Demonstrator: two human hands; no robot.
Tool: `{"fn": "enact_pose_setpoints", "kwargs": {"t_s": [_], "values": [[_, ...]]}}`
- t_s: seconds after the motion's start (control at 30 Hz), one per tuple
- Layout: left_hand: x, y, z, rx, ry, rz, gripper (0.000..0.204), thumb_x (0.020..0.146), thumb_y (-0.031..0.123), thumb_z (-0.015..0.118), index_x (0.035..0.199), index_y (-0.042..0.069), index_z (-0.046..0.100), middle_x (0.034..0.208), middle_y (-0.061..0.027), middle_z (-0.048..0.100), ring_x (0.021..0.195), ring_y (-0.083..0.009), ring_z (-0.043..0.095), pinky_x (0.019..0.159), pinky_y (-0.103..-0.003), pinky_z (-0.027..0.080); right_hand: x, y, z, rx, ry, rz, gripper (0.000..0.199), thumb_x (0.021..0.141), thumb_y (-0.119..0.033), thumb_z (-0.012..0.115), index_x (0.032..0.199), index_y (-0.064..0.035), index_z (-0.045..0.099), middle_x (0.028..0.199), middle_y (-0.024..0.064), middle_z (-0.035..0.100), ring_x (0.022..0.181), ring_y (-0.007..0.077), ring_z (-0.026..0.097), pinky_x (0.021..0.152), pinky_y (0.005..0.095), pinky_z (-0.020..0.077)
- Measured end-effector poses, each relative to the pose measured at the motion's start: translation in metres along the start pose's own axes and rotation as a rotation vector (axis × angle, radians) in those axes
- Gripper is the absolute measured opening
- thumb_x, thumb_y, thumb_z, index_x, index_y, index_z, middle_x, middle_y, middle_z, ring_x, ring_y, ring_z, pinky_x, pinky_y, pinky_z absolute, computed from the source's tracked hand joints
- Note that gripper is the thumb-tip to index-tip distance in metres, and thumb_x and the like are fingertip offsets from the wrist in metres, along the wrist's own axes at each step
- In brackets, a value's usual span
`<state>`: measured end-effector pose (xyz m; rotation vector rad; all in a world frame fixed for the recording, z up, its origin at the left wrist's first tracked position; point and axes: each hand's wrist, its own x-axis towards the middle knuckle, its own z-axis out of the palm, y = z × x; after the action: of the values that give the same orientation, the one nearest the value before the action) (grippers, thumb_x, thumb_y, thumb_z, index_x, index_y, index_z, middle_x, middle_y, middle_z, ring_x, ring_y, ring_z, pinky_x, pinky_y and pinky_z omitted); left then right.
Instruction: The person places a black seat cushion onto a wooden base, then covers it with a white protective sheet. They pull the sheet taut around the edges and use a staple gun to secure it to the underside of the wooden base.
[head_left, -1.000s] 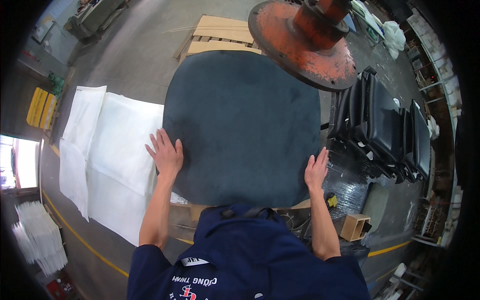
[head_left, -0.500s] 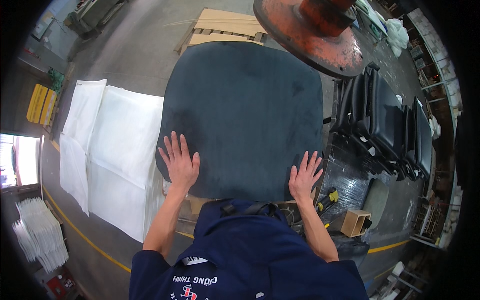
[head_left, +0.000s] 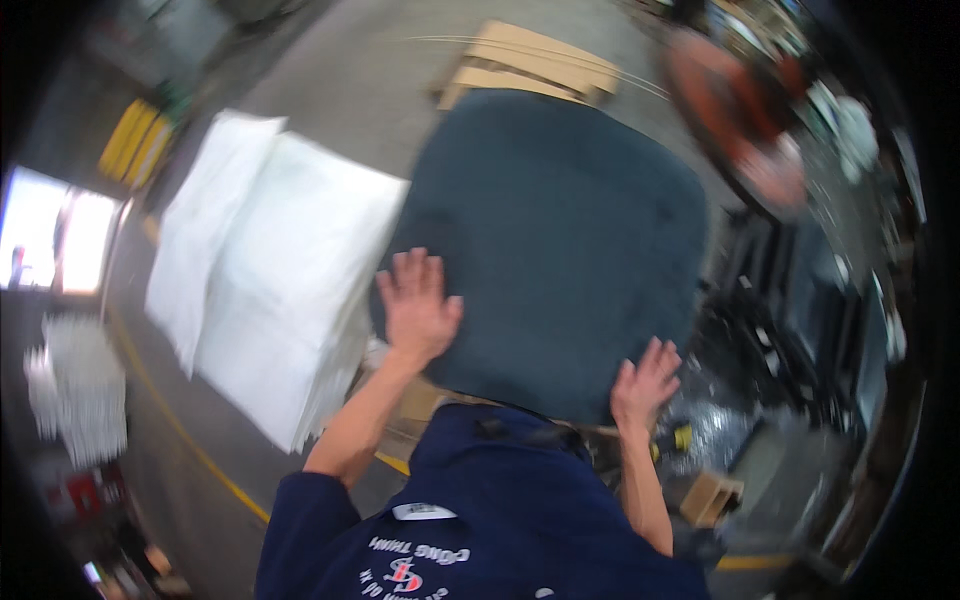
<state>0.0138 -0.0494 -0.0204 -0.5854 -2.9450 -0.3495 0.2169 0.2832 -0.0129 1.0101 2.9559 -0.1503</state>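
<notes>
A large dark blue-grey pad (head_left: 560,250), flat with rounded corners like a seat cushion, lies in front of my body. My left hand (head_left: 418,312) rests palm down on its near left edge, fingers spread. At the near right corner, my right hand (head_left: 645,388) lies against the edge with its fingers stretched out and slightly blurred. Neither hand grips anything. What supports the pad is mostly hidden under it.
Stacked white sheets (head_left: 290,270) stand left of the pad. Tan boards (head_left: 540,55) lie beyond it. A blurred orange-red round metal piece (head_left: 735,120) hangs at the far right. Black padded pieces (head_left: 800,310) and a small wooden box (head_left: 708,498) are on the right.
My view has turned, so the pad and both hands appear farther right and the scene is tilted and blurred. Both hands remain flat on the pad.
</notes>
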Motion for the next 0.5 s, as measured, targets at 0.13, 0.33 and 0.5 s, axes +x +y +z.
{"fn": "enact_pose_setpoints", "kwargs": {"t_s": [0.13, 0.33, 0.5], "values": [[0.005, 0.002, -0.001, -0.071, 0.005, 0.036, 0.073, 0.094, 0.041, 0.056, 0.151, -0.002, 0.040, 0.163, -0.0238, 0.027, 0.153, -0.0450, 0.017, 0.119, -0.068, 0.011, -0.014, 0.020, 0.025, 0.002, 0.043, 0.043, 0.067, 0.105, -0.040, 0.042, 0.162, -0.0108, 0.023, 0.170, 0.0171, 0.014, 0.155, 0.0448, 0.010, 0.118, 0.0683, 0.0112], [-0.013, 0.002, -0.027, -0.158, 0.151, -0.130, 0.077, 0.096, 0.040, 0.055, 0.156, -0.002, 0.030, 0.166, -0.0249, 0.016, 0.155, -0.0451, 0.009, 0.119, -0.068, 0.005, -0.009, 0.001, -0.013, 0.065, 0.118, -0.086, 0.062, 0.109, -0.038, 0.037, 0.163, -0.0133, 0.021, 0.170, 0.0141, 0.014, 0.156, 0.0418, 0.009, 0.120, 0.0654, 0.0107], [-0.079, 0.003, -0.055, -0.238, 0.233, -0.369, 0.075, 0.097, 0.037, 0.054, 0.156, -0.001, 0.030, 0.165, -0.0243, 0.018, 0.154, -0.0462, 0.010, 0.119, -0.068, 0.004, -0.024, -0.069, -0.075, 0.754, 0.126, -0.643, 0.051, 0.103, -0.011, 0.042, 0.152, 0.0023, 0.038, 0.154, 0.0234, 0.039, 0.143, 0.0374, 0.039, 0.115, 0.0497, 0.0354]]}}
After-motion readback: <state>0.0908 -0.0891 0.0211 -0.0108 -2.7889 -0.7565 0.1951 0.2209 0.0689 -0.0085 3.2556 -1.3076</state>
